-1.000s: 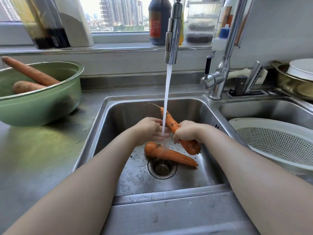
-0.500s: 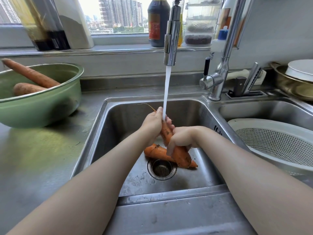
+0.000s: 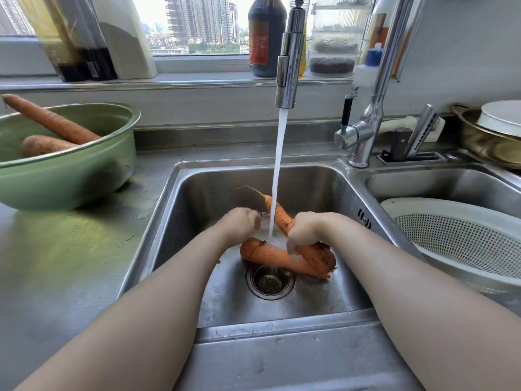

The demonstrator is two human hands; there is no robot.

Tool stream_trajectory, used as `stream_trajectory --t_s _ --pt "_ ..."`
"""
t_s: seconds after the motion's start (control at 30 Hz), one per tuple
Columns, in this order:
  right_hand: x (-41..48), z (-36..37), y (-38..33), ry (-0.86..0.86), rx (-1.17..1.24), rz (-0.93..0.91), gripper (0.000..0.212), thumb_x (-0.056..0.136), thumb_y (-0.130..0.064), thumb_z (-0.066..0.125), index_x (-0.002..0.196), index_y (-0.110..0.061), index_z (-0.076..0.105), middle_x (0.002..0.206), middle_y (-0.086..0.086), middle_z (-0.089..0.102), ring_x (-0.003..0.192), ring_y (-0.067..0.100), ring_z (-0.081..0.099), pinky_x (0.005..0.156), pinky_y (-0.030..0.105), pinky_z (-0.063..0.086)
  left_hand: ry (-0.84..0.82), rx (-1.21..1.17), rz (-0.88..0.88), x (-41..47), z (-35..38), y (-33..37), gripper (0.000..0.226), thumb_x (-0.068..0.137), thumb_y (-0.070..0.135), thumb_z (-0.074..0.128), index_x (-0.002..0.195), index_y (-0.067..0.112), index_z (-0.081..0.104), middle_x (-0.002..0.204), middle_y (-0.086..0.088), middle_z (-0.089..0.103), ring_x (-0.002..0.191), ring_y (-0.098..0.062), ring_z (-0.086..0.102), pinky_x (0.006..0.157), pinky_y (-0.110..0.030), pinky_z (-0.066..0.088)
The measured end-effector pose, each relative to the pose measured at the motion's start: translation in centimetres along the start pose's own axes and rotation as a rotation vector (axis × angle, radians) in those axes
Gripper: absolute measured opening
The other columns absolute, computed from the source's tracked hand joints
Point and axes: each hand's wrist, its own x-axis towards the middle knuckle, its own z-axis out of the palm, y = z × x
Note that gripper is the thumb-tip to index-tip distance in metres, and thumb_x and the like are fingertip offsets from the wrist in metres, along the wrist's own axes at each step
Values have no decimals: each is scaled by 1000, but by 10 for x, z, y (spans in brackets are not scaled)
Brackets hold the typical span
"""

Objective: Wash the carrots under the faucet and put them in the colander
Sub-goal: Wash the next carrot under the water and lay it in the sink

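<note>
green bowl [image 3: 70, 182]: on the counter left of the sink, staging for unwashed stock.
bowl carrots [image 3: 53, 121]: 2, dull and dirty. The long 1 leans over the rim with its thin end pointing left. The short 1 lies below it.
left hand [image 3: 242, 222]: low in the sink [image 3: 324, 193], fingers toward the water beside the held carrot. Blurred, so I cannot tell whether it grips or only rubs.
faucet head [image 3: 290, 60]: over the basin's middle.
water stream [image 3: 277, 170]: running and landing between the 2 hands, hence the hands meet there.
held carrot [image 3: 282, 218]: under the stream. Long axis is diagonal, with the thin tip up and toward the back-left and the thick end low to the right, crossing over the floor carrot. Probably tilted so the water runs along it.
right hand [image 3: 304, 232]: fingers wrapped round the held carrot's lower half, steadying it.
floor carrot [image 3: 270, 256]: lies on the sink bottom just behind the drain [image 3: 270, 282]. Long axis is roughly left-right, blunt end left, taper right. Seems parked for its turn.
colander [image 3: 423, 203]: white, in the right basin, no carrots inside, within easy reach for drop-off.
</note>
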Motion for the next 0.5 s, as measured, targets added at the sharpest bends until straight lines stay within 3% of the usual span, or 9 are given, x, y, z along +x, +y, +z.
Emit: stream_trajectory --t_s 0.1,0.2,0.3,0.4,0.5 --pt "1 -4 6 20 71 22 37 79 -27 85 107 -6 73 106 11 75 89 31 76 87 45 64 -227 517 26 -3 3 -5 40 107 26 50 145 22 59 146 -3 60 132 -25 56 105 -25 40" --pt "1 -5 6 21 110 -1 25 80 -25 85 96 -7 76 98 9 77 85 30 77 82 42 65 -304 729 80 0 11 -5 41 101 31 60 142 27 62 139 0 65 117 -22 62 96 -28 48" --pt "1 -3 4 21 129 -21 20 82 -22 84 93 -8 76 98 11 76 85 31 77 84 44 65 -242 761 102 1 8 -3 41 89 37 76 130 34 72 123 8 72 106 -16 64 79 -23 45" --pt "3 -3 3 30 128 -27 29 80 -23 85 100 -8 72 103 12 73 88 32 75 86 46 64 -197 764 133 2 4 -2 38 86 43 79 123 37 75 119 13 74 106 -13 67 77 -23 48" --pt "3 -2 2 17 118 -35 24 80 -25 85 95 -9 76 102 11 75 89 32 76 88 46 64 -114 714 141 5 7 -1 26 90 43 75 114 34 80 115 13 76 105 -13 67 76 -25 49"
